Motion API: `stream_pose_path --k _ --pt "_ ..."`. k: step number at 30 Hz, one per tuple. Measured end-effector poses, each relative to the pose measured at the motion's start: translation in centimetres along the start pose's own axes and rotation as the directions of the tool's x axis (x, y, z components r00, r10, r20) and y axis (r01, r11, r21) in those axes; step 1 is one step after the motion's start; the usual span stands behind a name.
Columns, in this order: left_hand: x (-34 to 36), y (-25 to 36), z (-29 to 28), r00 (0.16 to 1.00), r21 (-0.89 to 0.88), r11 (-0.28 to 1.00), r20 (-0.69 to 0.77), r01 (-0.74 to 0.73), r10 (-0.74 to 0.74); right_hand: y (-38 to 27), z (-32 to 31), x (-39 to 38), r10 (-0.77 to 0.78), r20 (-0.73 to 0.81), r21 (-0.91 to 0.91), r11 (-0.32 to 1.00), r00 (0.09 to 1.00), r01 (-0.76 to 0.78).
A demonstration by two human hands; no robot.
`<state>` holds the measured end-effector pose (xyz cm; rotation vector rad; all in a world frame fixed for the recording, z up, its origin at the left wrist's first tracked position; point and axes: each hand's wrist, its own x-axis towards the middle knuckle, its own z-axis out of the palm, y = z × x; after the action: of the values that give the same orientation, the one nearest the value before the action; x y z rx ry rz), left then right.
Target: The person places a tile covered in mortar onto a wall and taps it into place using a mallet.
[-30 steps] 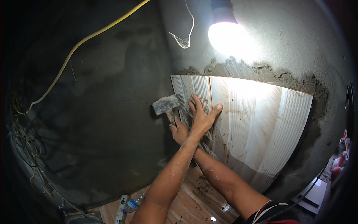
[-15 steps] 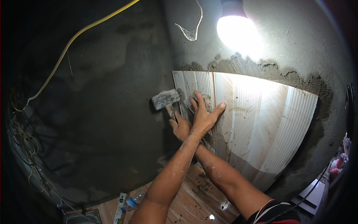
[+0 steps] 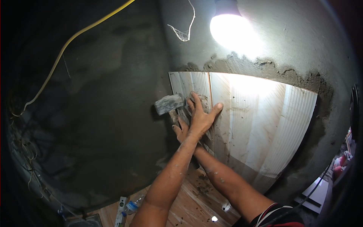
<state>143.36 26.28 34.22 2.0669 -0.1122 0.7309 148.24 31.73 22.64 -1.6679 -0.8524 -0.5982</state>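
Observation:
My left hand (image 3: 202,119) lies with fingers spread on the wall tiles, across the joint between a narrow tile strip (image 3: 184,80) and a wide beige-and-white ribbed tile (image 3: 257,125). Beneath my left wrist my right arm crosses over to the left. My right hand (image 3: 182,130) is closed round the short wooden handle of a hammer (image 3: 169,104) with a grey block head. The hammer head overlaps the strip's left edge, near the corner; whether it touches the strip I cannot tell. My left forearm partly hides the right wrist.
A lit bulb (image 3: 232,32) hangs above the tiles, near wet mortar (image 3: 272,66) along their top edge. A yellow cable (image 3: 68,43) runs down the left wall. On the wood-patterned floor (image 3: 189,204) lie a spirit level (image 3: 120,212), a plastic bottle (image 3: 132,206) and mortar crumbs.
The hammer head has moved right relative to the tiles and now overlaps the strip's edge. My left hand stays in place on the tiles. The whole view has shifted slightly.

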Motion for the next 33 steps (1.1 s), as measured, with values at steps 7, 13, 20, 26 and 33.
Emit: stream_pose_path --k 7,13,20,26,33 --pt "0.5 0.2 0.8 0.999 -0.013 0.999 0.011 -0.037 0.037 0.1 -1.1 -0.4 0.033 -0.031 0.26 0.965 0.999 -0.023" --pt "0.6 -0.6 0.5 1.0 0.007 1.0 0.008 -0.027 0.027 -3.1 -4.1 -6.6 0.05 0.088 0.23 0.971 0.995 -0.069" --pt "-0.2 -1.8 -3.8 0.971 0.063 0.997 0.234 -0.054 0.038 -2.0 -6.7 -22.5 0.359 0.27 0.042 0.922 0.893 -0.384" --pt "-1.9 -7.1 -8.7 0.982 0.074 0.997 0.191 -0.013 -0.002 -3.2 -12.5 -31.0 0.491 0.295 -0.064 0.866 0.819 -0.496" --pt "3.4 4.6 -10.6 0.884 0.453 0.784 0.023 -0.425 0.466 -5.5 -15.1 -24.2 0.394 0.195 0.019 0.914 0.898 -0.405"
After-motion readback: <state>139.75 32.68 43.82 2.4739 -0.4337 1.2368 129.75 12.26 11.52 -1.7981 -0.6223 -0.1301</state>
